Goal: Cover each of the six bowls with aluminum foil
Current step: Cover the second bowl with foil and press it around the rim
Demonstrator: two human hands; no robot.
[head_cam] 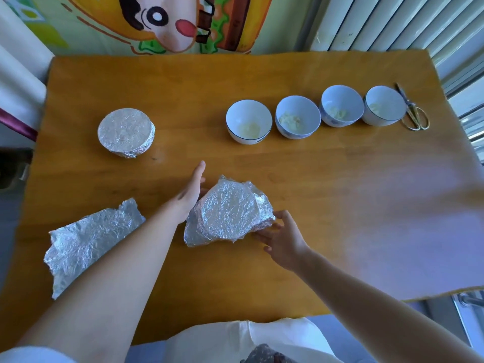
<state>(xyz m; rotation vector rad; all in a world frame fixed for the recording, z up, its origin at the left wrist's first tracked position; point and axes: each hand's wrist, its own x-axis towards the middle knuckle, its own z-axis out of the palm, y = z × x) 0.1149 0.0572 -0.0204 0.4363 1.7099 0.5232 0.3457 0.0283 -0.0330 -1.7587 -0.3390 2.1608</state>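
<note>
On table (340,192) | left hand (190,195) flat against foil-draped bowl (226,210) | right hand (284,239) released, touching it

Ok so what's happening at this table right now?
A person is shaping foil around a half-wrapped bowl in front of them: the left hand lies flat against its left side, the right hand touches the loose foil on its right. One covered bowl sits far left. Four bowls stand open in a row, and a spare foil sheet lies near left.

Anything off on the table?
The near bowl's foil is unfinished: its edges flare out loose and crumpled, unlike the tightly wrapped bowl far left. The spare foil sheet has ragged torn edges.
</note>
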